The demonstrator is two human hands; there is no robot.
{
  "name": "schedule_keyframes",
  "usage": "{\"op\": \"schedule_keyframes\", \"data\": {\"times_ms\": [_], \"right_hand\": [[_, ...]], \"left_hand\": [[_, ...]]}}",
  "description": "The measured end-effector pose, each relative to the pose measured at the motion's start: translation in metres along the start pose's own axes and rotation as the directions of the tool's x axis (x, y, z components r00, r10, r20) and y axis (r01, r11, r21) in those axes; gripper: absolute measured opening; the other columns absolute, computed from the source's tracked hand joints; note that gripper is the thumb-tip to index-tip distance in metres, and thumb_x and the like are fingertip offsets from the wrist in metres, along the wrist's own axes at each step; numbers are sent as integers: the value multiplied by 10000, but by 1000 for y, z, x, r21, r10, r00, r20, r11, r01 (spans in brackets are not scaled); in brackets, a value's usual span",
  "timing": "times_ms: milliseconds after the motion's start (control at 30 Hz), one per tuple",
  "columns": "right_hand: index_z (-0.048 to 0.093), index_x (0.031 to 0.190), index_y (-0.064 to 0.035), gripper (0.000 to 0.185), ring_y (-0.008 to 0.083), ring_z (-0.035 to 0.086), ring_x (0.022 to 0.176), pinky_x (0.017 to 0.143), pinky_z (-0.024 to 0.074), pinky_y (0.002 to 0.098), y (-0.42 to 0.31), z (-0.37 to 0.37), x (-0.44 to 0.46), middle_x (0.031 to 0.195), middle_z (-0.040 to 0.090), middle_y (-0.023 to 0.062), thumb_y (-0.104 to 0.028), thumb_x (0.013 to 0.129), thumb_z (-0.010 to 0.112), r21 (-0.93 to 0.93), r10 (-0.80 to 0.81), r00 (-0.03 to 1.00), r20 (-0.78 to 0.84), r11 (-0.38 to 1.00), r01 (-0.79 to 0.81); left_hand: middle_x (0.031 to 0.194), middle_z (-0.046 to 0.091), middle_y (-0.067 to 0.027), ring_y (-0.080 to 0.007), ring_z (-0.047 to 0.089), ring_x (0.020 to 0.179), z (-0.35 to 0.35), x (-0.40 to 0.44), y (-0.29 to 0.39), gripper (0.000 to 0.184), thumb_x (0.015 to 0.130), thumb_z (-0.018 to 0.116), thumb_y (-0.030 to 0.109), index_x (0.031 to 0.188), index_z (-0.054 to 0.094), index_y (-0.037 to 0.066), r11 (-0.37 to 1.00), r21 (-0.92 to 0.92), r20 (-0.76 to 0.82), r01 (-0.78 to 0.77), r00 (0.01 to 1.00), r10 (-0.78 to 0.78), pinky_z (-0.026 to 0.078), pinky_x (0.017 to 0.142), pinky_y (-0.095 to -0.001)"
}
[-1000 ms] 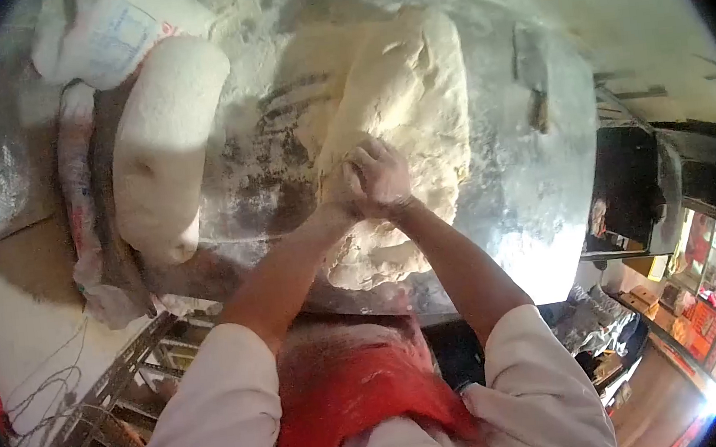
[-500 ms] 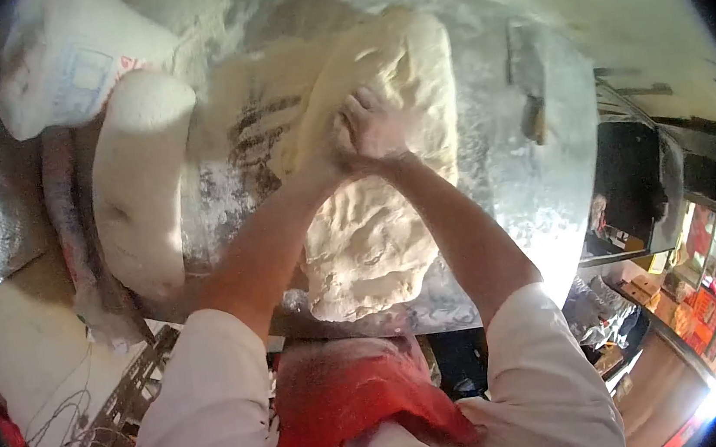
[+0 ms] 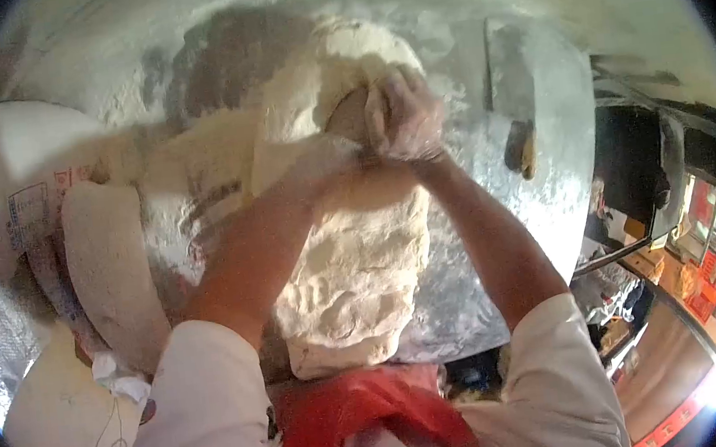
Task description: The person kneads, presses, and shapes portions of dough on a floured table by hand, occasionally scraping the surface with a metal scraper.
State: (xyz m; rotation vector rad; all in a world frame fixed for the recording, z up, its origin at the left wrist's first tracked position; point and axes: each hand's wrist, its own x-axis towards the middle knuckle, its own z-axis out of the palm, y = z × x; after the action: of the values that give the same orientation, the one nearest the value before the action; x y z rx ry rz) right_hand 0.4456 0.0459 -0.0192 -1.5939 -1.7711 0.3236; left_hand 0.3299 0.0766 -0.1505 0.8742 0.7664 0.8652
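1. Had left hand [image 3: 353, 119] and right hand [image 3: 408, 118] bunched on dough [image 3: 351, 285], toward twelve o'clock; couldn't tell opening or grip.
2. Saw dough lengthwise on table [image 3: 560, 193], twelve to six.
3. Seemingly called for straight arms [image 3: 492, 240], even weight.

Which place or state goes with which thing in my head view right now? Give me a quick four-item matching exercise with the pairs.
Things:
1. Lumpy dough
2. Apron
3. Printed sack
4. Hands

Places and states:
A. Red, at the bottom of the picture
B. Close together, over the far part of the dough
C. On the table, stretching lengthwise between apron and hands
D. At the far left of the picture

Right pairs: 1-C, 2-A, 3-D, 4-B
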Motion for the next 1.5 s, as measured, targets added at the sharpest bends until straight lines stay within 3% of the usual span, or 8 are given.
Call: {"op": "schedule_keyframes", "data": {"times_ms": [33,100,267,567,700,967,1233,1500], "right_hand": [[613,1196,-92,436,364,646,1017,807,572,468,-4,-4,12,1082,640,192,-360,853,624,-8,-29,999,-26,1000,29],[638,1075,-27,292,410,644,815,722,548,458,-22,-15,6,1009,637,219,-257,905,583,-72,-30,1000,8,997,31],[636,930,-48,355,341,620,701,674,545,474,-80,-76,-33,773,603,189,-386,947,531,57,405,758,512,864,-500],[613,971,-44,296,385,632,863,751,562,476,-35,-36,-83,974,614,188,-314,853,633,101,-66,997,46,993,61],[602,932,-17,312,355,631,851,759,544,461,-117,-98,-77,896,604,208,-322,947,538,144,538,657,528,706,-694],[602,910,-56,147,350,585,728,618,509,432,-64,-61,-170,840,534,142,-153,801,618,149,-93,995,24,985,89],[623,946,-34,201,352,587,729,699,502,478,-141,-107,-200,870,549,197,-220,886,575,50,424,703,571,836,-546],[648,923,-127,226,275,596,809,611,541,414,-108,-72,-249,857,547,95,-265,748,683,80,-100,978,183,993,87]], "left_hand": [[1334,519,-121,-177,524,1232,-29,20,-65,493,1003,564,314,1402,423,61,885,-457,-147,-84,989,18,472,1044,-326],[1318,524,-117,-174,527,1214,25,-38,67,479,999,566,309,1388,432,64,812,583,135,5,986,-103,475,1029,-323],[1279,535,-107,-166,536,1171,53,-135,87,445,988,571,298,1352,456,70,867,497,187,41,970,-153,481,992,-315],[1207,556,-89,-151,552,1094,56,-123,49,384,969,581,279,1288,498,81,863,505,164,9,981,-107,493,924,-300],[1175,565,-81,-144,559,1059,75,-195,69,358,961,585,271,1259,517,86,914,386,165,125,966,-201,498,894,-294],[1111,584,-64,-130,573,990,84,-232,26,305,944,594,253,1202,554,95,907,414,85,74,989,-120,509,835,-280],[1047,602,-48,-117,588,921,100,-316,54,255,926,602,236,1145,592,105,957,177,119,229,960,-252,519,775,-267],[984,620,-32,-104,602,852,99,-333,27,207,909,611,219,1088,629,115,964,186,154,189,963,-219,530,715,-254]]}}
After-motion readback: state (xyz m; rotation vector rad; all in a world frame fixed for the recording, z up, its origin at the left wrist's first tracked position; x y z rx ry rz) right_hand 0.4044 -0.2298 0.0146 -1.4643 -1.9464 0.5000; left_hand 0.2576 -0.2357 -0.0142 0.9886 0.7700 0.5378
